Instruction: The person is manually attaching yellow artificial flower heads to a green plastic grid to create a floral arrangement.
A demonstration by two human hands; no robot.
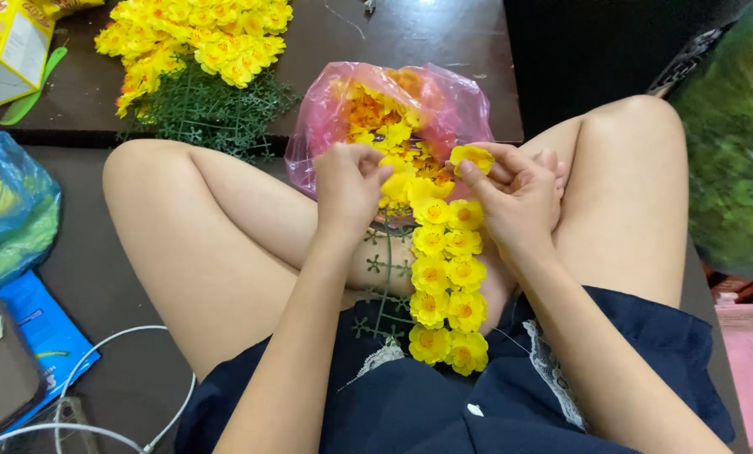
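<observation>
A green plastic stem strip (384, 277) lies over my lap, with yellow artificial flowers (446, 286) pressed onto its right side in two rows. My left hand (347, 187) pinches the upper part of the strip with its fingers closed. My right hand (518, 192) holds a single yellow flower head (472, 156) between thumb and fingers, just right of the strip's top. Behind both hands sits an open pink plastic bag (452, 101) full of loose yellow and orange flower heads.
A heap of finished yellow flower strips on green stems (196, 50) lies on the dark table (444, 34) at the back. A blue bag (11, 210), a blue packet (44, 332) and a white cable (99, 353) lie at left. A green bag (729, 151) stands at right.
</observation>
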